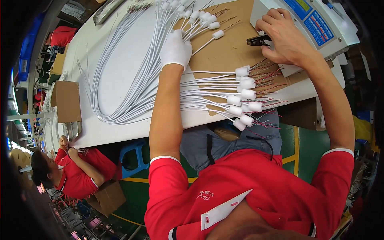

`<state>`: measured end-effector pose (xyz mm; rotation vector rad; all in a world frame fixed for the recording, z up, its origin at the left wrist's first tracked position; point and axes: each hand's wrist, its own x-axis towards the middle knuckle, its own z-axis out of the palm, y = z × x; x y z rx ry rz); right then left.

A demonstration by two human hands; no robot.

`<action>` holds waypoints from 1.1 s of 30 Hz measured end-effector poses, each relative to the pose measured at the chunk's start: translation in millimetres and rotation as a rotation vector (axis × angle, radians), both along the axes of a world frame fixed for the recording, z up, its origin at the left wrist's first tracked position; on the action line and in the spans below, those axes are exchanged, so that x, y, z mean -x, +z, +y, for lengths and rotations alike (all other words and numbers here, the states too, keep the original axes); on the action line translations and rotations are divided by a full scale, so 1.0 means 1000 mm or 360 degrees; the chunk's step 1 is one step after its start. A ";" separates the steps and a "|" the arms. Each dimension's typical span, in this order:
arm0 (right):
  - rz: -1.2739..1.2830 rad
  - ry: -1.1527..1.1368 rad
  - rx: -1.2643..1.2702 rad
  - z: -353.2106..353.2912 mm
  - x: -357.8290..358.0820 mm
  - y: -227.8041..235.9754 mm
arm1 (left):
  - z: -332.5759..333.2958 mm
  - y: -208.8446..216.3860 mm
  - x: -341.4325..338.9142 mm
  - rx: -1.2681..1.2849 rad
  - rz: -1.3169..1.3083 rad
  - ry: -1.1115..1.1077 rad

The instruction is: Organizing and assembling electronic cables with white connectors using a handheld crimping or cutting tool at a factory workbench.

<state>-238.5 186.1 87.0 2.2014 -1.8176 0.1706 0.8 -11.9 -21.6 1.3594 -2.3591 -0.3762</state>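
The white cables [106,117] lie in a long loop on the white table [124,56], with their sleeved ends split into two groups. Preparation looks finished on every end that shows plainly: each carries a white cylindrical sleeve, and thin twisted conductors stick out bare beyond it. One group of white sleeves [248,95] rests at the near edge, beside the person's lap; the far group [206,18] fans out over the brown cardboard sheet [228,52]. This split suggests the work is partway through, though nothing shows which group is dealt with and which is left.

The gloved left hand [176,50] is curled around cables of the far group, just behind their sleeves. One sleeved end [218,35] stands out from the rest, its conductors apart from the black clip [259,40]. The bare right hand [284,38] seems to pinch that clip between thumb and fingers, in front of the keypad instrument [319,27]; the clip's jaws appear to hold no conductor, but they are too small to be sure.
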 end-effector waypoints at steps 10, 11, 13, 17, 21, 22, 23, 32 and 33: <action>-0.0007 -0.0036 -0.0009 0.000 0.001 -0.002 | -0.002 0.005 0.005 -0.0031 -0.0131 0.0136; -0.0006 -0.0050 -0.0020 0.000 0.002 -0.002 | -0.001 0.005 0.006 0.0004 -0.0168 0.0112; -0.0003 -0.0047 -0.0011 0.000 0.002 -0.003 | 0.000 0.006 0.007 0.0075 -0.0242 0.0066; 0.0009 -0.0036 0.0006 0.000 0.003 -0.004 | -0.005 0.003 0.007 -0.0057 -0.0163 0.0052; 0.0022 -0.0036 0.0010 -0.001 0.001 -0.004 | -0.004 -0.005 0.006 0.0095 -0.0130 -0.0061; 0.0028 -0.0037 0.0012 -0.001 0.000 -0.003 | -0.004 -0.006 0.005 0.0094 -0.0130 -0.0058; 0.0034 -0.0042 0.0013 0.000 0.001 -0.003 | -0.002 -0.004 0.005 0.0089 -0.0139 -0.0088; 0.0016 -0.0038 0.0015 0.000 0.003 -0.004 | -0.003 0.011 0.002 -0.0197 0.0239 0.0017; 0.0014 -0.0044 0.0008 -0.001 0.002 -0.004 | -0.005 0.011 0.001 -0.0263 0.0360 0.0131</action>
